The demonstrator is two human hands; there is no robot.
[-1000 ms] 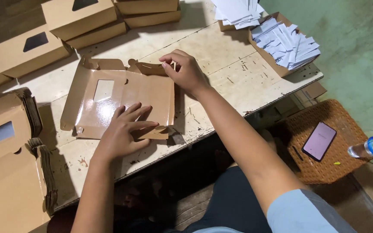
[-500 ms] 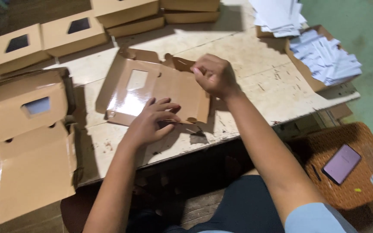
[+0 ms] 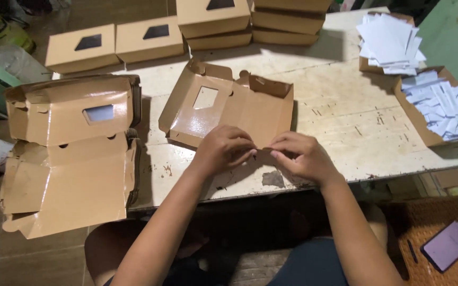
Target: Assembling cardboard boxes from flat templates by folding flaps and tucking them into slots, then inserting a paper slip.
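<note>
With both hands meeting at its near edge, the unfolded cardboard box blank (image 3: 229, 108) lies flat mid-table (image 3: 340, 116), window cutout up-left. Left hand (image 3: 223, 148) and right hand (image 3: 300, 156) each pinch the blank's front flap, fingertips pressed together, nearly touching each other. Stack of flat blanks (image 3: 70, 153) overhangs the table's left side. Finished windowed boxes (image 3: 149, 39) line the far edge. White paper slips (image 3: 443, 103) sit in an open carton, right. Phone (image 3: 448, 245) rests on a woven stool (image 3: 430, 217), lower right.
</note>
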